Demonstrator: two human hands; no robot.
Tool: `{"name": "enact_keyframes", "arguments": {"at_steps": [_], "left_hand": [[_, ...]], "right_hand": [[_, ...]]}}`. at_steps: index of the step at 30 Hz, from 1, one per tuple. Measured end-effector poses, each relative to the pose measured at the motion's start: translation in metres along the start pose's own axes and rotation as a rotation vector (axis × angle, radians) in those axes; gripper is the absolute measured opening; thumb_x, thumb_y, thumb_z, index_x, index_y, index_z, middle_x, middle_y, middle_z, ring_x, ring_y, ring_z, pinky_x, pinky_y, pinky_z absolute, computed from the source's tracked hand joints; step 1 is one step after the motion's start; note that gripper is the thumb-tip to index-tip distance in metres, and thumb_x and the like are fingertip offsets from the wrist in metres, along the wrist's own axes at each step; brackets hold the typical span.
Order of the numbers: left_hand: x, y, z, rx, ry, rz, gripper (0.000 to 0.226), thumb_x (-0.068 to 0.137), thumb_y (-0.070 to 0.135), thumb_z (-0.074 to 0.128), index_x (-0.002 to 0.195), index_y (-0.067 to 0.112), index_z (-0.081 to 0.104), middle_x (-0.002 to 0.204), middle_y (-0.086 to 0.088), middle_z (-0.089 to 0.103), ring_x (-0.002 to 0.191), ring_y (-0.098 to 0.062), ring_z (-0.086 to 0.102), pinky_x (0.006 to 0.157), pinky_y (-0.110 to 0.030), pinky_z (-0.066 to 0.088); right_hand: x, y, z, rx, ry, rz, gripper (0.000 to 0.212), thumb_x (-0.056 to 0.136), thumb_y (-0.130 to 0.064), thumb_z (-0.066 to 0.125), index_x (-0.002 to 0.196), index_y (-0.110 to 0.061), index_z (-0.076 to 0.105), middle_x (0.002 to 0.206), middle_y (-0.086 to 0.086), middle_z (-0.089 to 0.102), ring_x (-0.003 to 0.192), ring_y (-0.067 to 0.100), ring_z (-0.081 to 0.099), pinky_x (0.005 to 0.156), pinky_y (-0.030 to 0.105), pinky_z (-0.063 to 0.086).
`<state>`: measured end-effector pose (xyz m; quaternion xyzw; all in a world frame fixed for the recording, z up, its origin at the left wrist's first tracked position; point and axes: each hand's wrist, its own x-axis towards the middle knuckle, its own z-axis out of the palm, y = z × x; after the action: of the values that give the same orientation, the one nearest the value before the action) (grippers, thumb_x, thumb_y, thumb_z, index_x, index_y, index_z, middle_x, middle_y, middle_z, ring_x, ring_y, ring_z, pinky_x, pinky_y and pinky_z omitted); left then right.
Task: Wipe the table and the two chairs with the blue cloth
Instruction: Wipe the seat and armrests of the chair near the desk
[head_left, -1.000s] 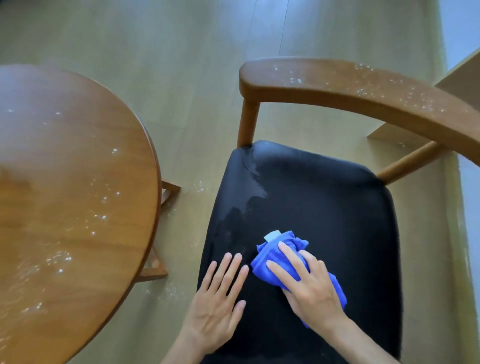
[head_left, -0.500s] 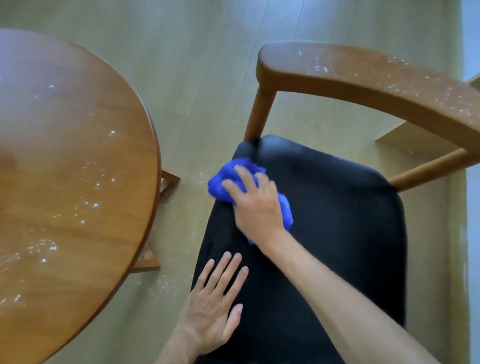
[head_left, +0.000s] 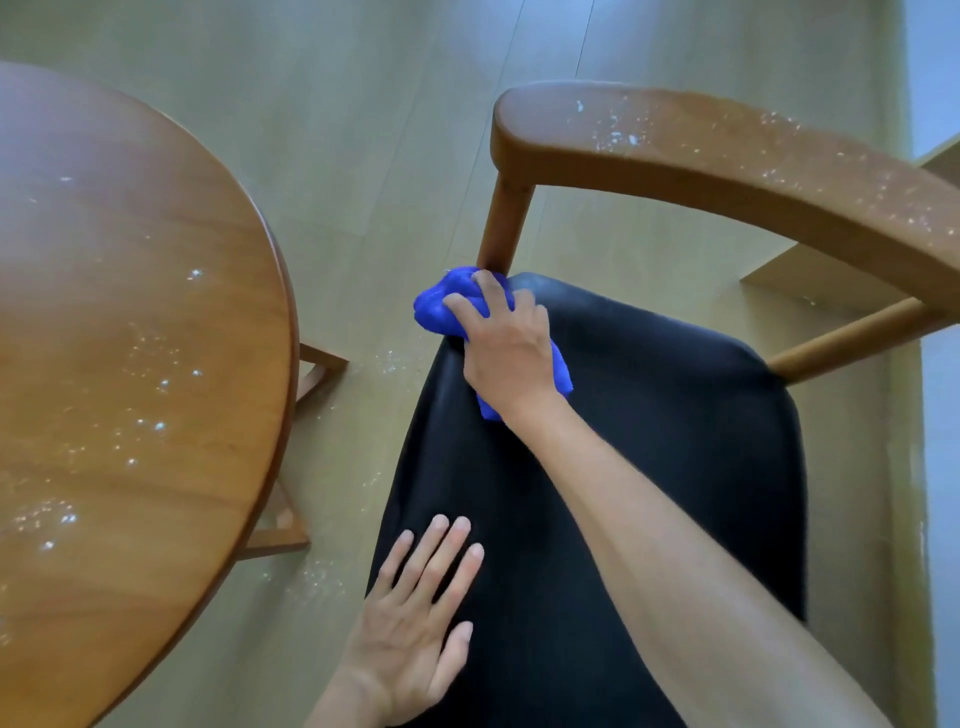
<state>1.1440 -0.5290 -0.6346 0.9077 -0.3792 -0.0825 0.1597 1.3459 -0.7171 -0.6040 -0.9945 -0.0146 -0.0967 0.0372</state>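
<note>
Head view: right hand (head_left: 506, 353) grips blue cloth (head_left: 441, 306); no writing legible.

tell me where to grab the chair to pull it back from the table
Grip the curved wooden backrest rail from above, near its rounded free end: it stands clear over the black seat, though specks cover its top. The right hand holds the blue cloth; the left hand is free.

Right hand (head_left: 506, 358) grips a bunched blue cloth (head_left: 441, 306) at the far left corner of the black seat (head_left: 649, 441) of a wooden chair (head_left: 727, 150), touching the base of the chair's post. Left hand (head_left: 415, 618) rests flat, fingers straight, on the near left seat edge. White specks lie on the chair's curved backrest, the round wooden table (head_left: 130, 364) and the floor (head_left: 363, 130) between them.
</note>
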Motion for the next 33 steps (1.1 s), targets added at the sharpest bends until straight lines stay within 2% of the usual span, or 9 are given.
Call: {"name": "enact_keyframes", "arguments": {"at_steps": [3,7,12,13,16,18,22,27,33], "left_hand": [[-0.001,0.001,-0.001,-0.014,0.007,0.003,0.076,0.075,0.036,0.052,0.144,0.011,0.033,0.153,-0.014,0.031,0.143,-0.031,0.025,0.110,-0.050,0.025],[0.002,-0.001,-0.003,-0.033,0.038,0.002,0.072,0.075,0.035,0.051,0.141,0.009,0.038,0.149,-0.015,0.036,0.142,-0.031,0.027,0.105,-0.051,0.031],[0.001,0.000,0.004,0.007,0.056,0.011,0.072,0.073,0.034,0.050,0.140,0.009,0.038,0.150,-0.014,0.033,0.141,-0.032,0.027,0.106,-0.051,0.029],[0.001,-0.002,0.006,0.030,0.062,0.019,0.073,0.074,0.034,0.050,0.141,0.009,0.036,0.151,-0.015,0.031,0.141,-0.033,0.027,0.108,-0.052,0.027],[-0.001,0.000,0.012,0.036,0.056,0.032,0.073,0.075,0.034,0.049,0.142,0.008,0.034,0.151,-0.015,0.030,0.141,-0.034,0.027,0.111,-0.052,0.023],[-0.001,0.000,0.009,0.016,0.070,0.023,0.072,0.076,0.033,0.048,0.142,0.009,0.034,0.151,-0.015,0.030,0.141,-0.033,0.027,0.112,-0.051,0.022],[-0.003,-0.001,0.005,0.011,0.024,0.008,0.071,0.076,0.033,0.049,0.142,0.009,0.034,0.152,-0.014,0.029,0.141,-0.033,0.025,0.111,-0.051,0.023],[0.003,0.004,-0.012,-0.015,-0.018,0.012,0.062,0.080,0.032,0.047,0.137,0.009,0.040,0.148,-0.016,0.036,0.138,-0.033,0.031,0.108,-0.052,0.027],[0.106,0.008,-0.036,0.052,-0.022,-0.176,0.059,0.091,0.037,0.036,0.143,0.011,0.038,0.155,-0.014,0.025,0.144,-0.030,0.021,0.113,-0.052,0.019]], "right_hand": [[-0.079,0.001,-0.017,0.128,-0.003,0.053,0.042,0.065,-0.001,0.057,0.101,-0.021,0.066,0.130,0.012,0.058,0.077,0.034,0.052,0.063,0.036,0.041],[-0.220,0.041,-0.052,0.174,-0.069,-0.186,0.044,0.076,0.005,0.048,0.106,-0.023,0.063,0.130,0.010,0.055,0.083,0.034,0.056,0.061,0.038,0.046],[-0.156,0.080,-0.038,0.045,0.021,-0.388,0.041,0.081,0.000,0.049,0.111,-0.026,0.060,0.132,0.009,0.057,0.085,0.034,0.055,0.063,0.039,0.045],[-0.122,0.081,-0.027,-0.018,0.077,-0.320,0.040,0.083,-0.003,0.049,0.113,-0.027,0.060,0.133,0.009,0.057,0.084,0.035,0.055,0.065,0.039,0.043],[-0.020,0.085,-0.009,-0.010,0.062,0.349,0.045,0.082,-0.007,0.053,0.123,-0.026,0.056,0.142,0.007,0.047,0.093,0.037,0.052,0.075,0.040,0.039],[0.000,0.082,-0.004,0.013,-0.006,0.533,0.046,0.081,-0.007,0.054,0.124,-0.024,0.054,0.142,0.007,0.044,0.097,0.037,0.051,0.078,0.038,0.037],[-0.107,0.064,-0.025,0.051,0.056,0.274,0.046,0.069,-0.002,0.059,0.111,-0.020,0.063,0.131,0.011,0.057,0.077,0.033,0.052,0.064,0.037,0.044],[-0.240,0.058,-0.062,0.181,-0.079,0.027,0.046,0.070,-0.010,0.066,0.113,-0.025,0.062,0.136,0.008,0.050,0.091,0.031,0.055,0.070,0.038,0.045],[-0.223,0.061,-0.058,0.203,-0.087,0.151,0.050,0.072,-0.011,0.065,0.120,-0.025,0.059,0.133,0.017,0.054,0.084,0.030,0.056,0.065,0.035,0.044]]}}
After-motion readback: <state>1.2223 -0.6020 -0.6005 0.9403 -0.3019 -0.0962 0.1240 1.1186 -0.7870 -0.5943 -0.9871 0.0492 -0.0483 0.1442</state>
